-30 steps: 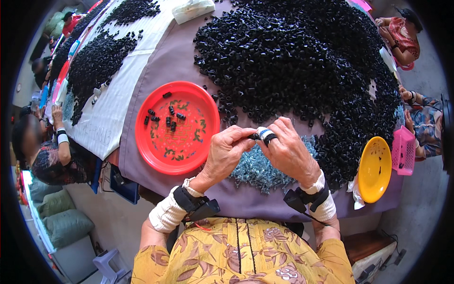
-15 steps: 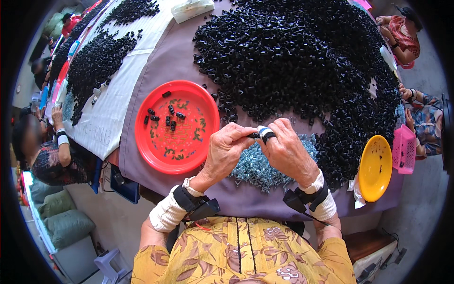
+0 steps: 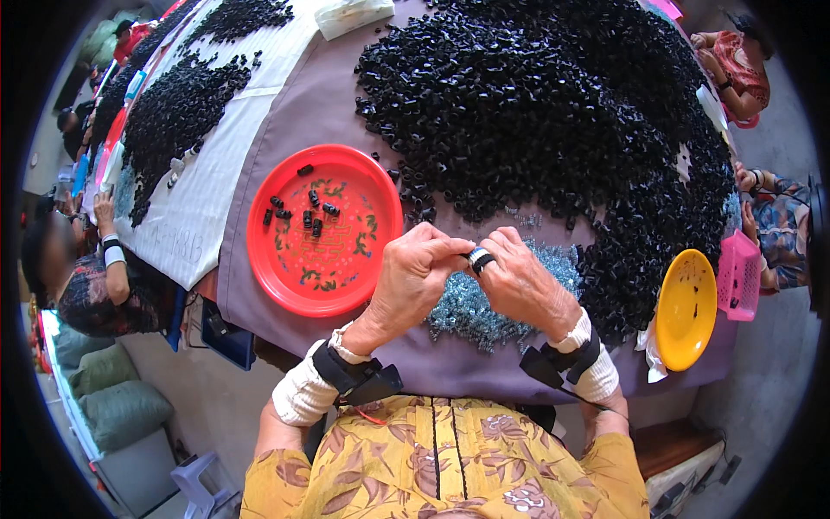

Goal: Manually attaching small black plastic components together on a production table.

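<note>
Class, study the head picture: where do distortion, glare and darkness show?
Head view: purple tablecloth bows along its near edge; glints speckle the heap of black parts; darkness fills side margins; the black piece between left hand and right hand is too small to judge sharpness.

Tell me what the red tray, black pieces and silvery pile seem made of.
Red tray: probably plastic, glossy with a smooth rim. Black pieces: likely shiny plastic, given their bright glints. Silvery pile: perhaps shiny metal wire, glinting and coil-like.

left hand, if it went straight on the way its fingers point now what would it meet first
Likely the right hand first, just past the small dark piece that the left hand seems to pinch; depth there is hard to judge.
</note>
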Tool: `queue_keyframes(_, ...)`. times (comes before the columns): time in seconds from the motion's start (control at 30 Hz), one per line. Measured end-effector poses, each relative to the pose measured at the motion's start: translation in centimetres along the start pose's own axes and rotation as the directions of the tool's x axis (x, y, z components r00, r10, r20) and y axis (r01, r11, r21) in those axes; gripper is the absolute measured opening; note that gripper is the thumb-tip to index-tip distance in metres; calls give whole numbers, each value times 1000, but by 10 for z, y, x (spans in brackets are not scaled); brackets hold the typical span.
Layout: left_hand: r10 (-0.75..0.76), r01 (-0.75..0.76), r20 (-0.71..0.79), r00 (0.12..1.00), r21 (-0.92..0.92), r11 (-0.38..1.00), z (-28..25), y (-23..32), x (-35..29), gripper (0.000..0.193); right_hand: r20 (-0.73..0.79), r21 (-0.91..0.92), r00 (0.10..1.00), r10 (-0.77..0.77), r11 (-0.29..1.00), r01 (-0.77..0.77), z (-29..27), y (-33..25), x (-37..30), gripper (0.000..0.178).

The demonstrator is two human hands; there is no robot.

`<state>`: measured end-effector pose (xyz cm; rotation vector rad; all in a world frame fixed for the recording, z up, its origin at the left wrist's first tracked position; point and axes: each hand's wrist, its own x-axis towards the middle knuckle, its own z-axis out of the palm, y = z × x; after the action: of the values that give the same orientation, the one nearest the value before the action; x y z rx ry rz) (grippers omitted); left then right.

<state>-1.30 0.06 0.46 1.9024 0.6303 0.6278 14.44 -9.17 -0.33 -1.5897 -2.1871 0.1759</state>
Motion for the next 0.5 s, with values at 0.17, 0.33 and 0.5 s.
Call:
queue_keyframes(0.17, -229, 224, 38, 973, -416, 881, 2, -4, 2, 16, -138, 133, 987, 84, 989, -66, -3, -3, 6, 11)
queue_keyframes(0.33, -324, 299, 74, 943, -616, 729, 7, -3, 0, 20, -292, 161, 947, 134, 983, -89, -1, -8, 7, 14)
queue_keyframes(0.5, -337, 371, 176, 925, -612, 698, 4, -8, -3, 24, -254, 85, 963, 94, 994, -74, -5, -1, 7, 14)
